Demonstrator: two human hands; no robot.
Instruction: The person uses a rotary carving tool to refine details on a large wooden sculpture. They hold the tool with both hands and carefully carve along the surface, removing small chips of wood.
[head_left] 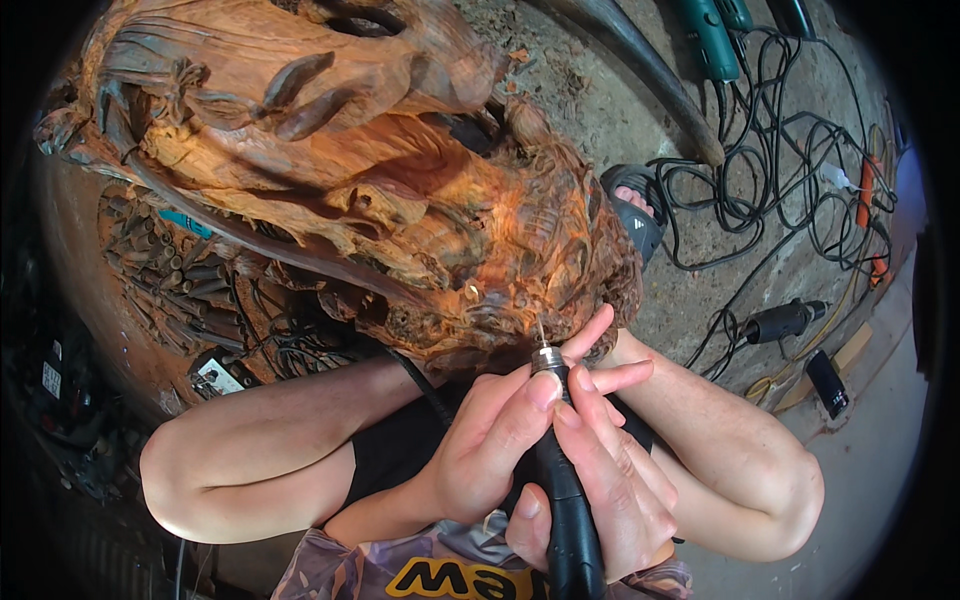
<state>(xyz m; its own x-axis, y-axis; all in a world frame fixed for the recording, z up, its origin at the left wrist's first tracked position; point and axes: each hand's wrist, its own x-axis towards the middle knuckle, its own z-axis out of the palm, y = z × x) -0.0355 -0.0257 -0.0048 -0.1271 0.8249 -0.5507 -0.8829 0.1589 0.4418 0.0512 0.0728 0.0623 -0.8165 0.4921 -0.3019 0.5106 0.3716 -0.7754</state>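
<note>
A large reddish-brown carved wood root [400,220] with deep hollows and ridges fills the view in front of me. My left hand [485,440] and my right hand [615,480] are both closed around a black rotary carving tool [565,490]. The left thumb presses near its metal collar, while the right fingers wrap the body from the other side, a few of them stretched toward the wood. A thin bit [541,328] points from the collar at the near edge of the carving; whether it touches the surface I cannot tell.
Left of the carving lies a pile of carving tools [175,260], with a small box with a light panel [220,375] nearby. Tangled black cables [750,170], a green power tool [705,40], a black tool [785,320] and a dark phone-like object [827,385] lie to the right.
</note>
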